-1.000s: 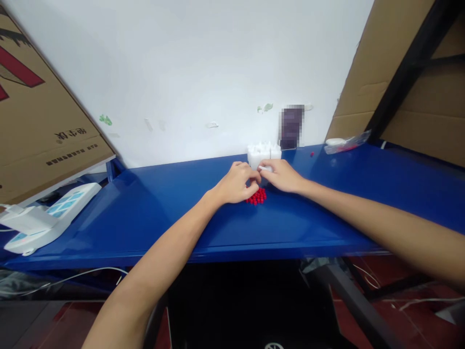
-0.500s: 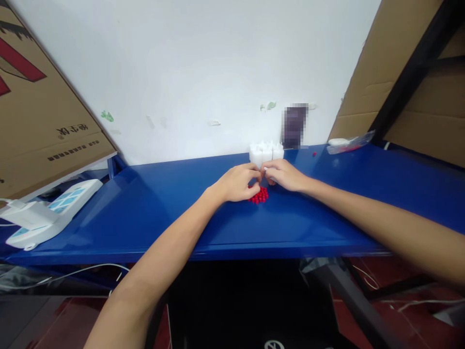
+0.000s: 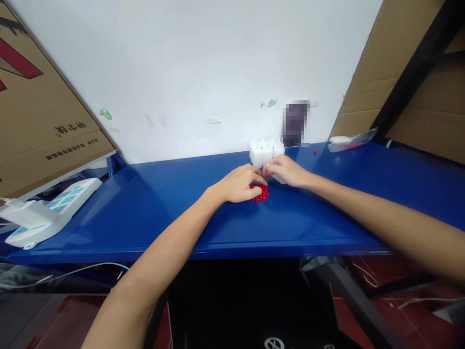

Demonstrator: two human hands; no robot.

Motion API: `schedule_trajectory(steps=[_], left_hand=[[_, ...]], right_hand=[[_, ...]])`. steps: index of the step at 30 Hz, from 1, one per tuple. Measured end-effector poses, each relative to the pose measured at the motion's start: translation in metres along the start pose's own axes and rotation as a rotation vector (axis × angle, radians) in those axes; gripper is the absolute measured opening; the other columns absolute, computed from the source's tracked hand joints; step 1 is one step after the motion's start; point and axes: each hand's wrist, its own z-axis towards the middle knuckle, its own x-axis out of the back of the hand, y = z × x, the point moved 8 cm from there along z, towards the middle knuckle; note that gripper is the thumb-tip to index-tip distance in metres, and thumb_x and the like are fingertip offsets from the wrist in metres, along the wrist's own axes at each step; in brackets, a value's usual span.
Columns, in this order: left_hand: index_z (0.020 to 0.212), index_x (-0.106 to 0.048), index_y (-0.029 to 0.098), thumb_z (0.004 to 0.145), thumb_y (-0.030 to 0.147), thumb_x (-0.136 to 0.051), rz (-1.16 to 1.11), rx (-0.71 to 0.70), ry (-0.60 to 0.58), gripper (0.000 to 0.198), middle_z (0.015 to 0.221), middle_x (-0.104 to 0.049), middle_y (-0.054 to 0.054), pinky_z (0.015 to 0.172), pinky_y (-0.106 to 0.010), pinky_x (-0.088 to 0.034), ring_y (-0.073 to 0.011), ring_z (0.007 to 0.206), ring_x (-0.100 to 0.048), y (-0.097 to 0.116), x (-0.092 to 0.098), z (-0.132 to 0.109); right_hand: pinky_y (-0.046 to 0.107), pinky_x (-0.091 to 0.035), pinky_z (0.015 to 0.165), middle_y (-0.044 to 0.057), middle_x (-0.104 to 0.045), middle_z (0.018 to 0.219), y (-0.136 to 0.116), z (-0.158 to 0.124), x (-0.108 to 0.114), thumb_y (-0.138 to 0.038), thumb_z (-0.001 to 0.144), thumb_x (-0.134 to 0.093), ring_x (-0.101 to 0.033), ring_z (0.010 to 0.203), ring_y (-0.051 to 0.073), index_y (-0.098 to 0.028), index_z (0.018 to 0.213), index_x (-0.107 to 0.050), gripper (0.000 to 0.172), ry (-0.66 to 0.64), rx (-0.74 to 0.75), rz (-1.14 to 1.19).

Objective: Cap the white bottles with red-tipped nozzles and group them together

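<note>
Left hand low over a pile of small red cap-like pieces, thumb and fingers bent with a slight gap, impossible to tell whether around a piece. Right hand just beside, thumb and fingertips drawn together, apparently on a small white bottle mostly hidden by the palm. Pile about midway between front and back edges of a blue worktop. Compared with half a second ago, left fingers farther over the pile; at the right fingertips, white tip no longer showing, more of the bottle visible beneath. In effect, loose pieces within left-hand reach, bottle close alongside. Behind, near the back edge, cluster of upright white bottles; farther right along that edge, lone red piece
</note>
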Motion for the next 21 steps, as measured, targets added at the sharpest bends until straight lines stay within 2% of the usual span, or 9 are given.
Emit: schedule_trajectory(steps=[6, 11, 21], left_hand=[[0.109, -0.081, 0.019, 0.087, 0.029, -0.049, -0.003, -0.026, -0.008, 0.040, 0.118, -0.075, -0.012, 0.099, -0.045, -0.052, -0.0281, 0.105, -0.067, 0.0007, -0.0026, 0.0003], [0.105, -0.081, 0.018, 0.087, 0.027, -0.048, -0.021, -0.046, -0.011, 0.039, 0.117, -0.076, -0.011, 0.100, -0.045, -0.052, -0.0278, 0.106, -0.068, 0.0039, -0.0033, 0.0013], [0.107, -0.080, 0.019, 0.088, 0.027, -0.050, -0.014, -0.032, -0.028, 0.037, 0.116, -0.075, -0.011, 0.098, -0.045, -0.052, -0.0286, 0.106, -0.067, 0.0053, -0.0061, 0.0009]], right_hand=[[0.031, -0.045, 0.068, 0.003, -0.068, 0.062, 0.0015, -0.0031, 0.0023, -0.033, 0.079, -0.048, -0.063, 0.064, 0.019, -0.018, 0.068, -0.069, 0.028, 0.053, -0.023, -0.107], [0.032, -0.046, 0.069, 0.003, -0.070, 0.063, -0.0007, -0.0041, 0.0004, -0.031, 0.077, -0.048, -0.066, 0.065, 0.020, -0.018, 0.071, -0.067, 0.024, 0.030, 0.008, -0.112], [0.032, -0.041, 0.068, 0.002, -0.065, 0.062, -0.0022, -0.0041, 0.0021, -0.030, 0.079, -0.048, -0.058, 0.065, 0.020, -0.018, 0.075, -0.068, 0.024, 0.049, 0.033, -0.226]])
